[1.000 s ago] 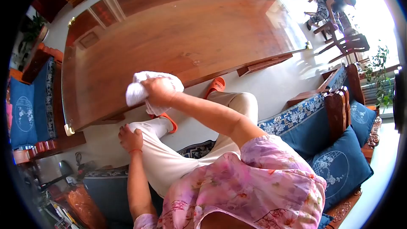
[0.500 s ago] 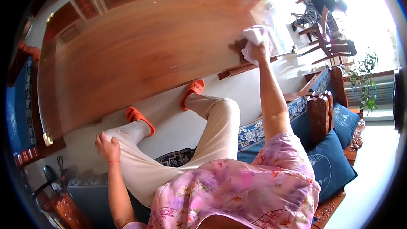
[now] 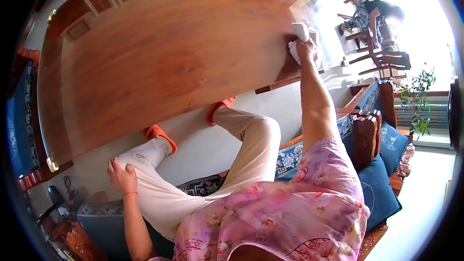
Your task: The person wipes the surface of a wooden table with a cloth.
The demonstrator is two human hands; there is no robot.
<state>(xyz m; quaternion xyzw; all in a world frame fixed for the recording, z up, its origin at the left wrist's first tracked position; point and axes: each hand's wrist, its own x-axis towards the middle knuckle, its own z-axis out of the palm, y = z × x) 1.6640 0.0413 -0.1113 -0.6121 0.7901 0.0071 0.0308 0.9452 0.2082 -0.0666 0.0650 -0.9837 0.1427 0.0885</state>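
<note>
My right hand point(image 3: 307, 52) is closed on a white cloth point(image 3: 300, 33) near the right end of the large wooden table point(image 3: 183, 43), whose top is glossy and reflective. The arm is stretched far out, and part of the cloth shows above and left of the fingers. My left hand point(image 3: 123, 176) rests on my left knee, over the pale trousers point(image 3: 159, 174). Its fingers are spread and it holds nothing. An orange slipper point(image 3: 160, 137) is on each foot, close to the table's near edge.
A blue cushioned wooden sofa point(image 3: 290, 159) is under and beside me, with blue cushions point(image 3: 379, 193) at the right. Another person point(image 3: 374, 13) bends over wooden chairs point(image 3: 391, 60) at the upper right. A leafy plant point(image 3: 419, 99) hangs at the right.
My right hand has swept the cloth from the table's near left part to its right end. My left hand stays on my knee. The view has shifted.
</note>
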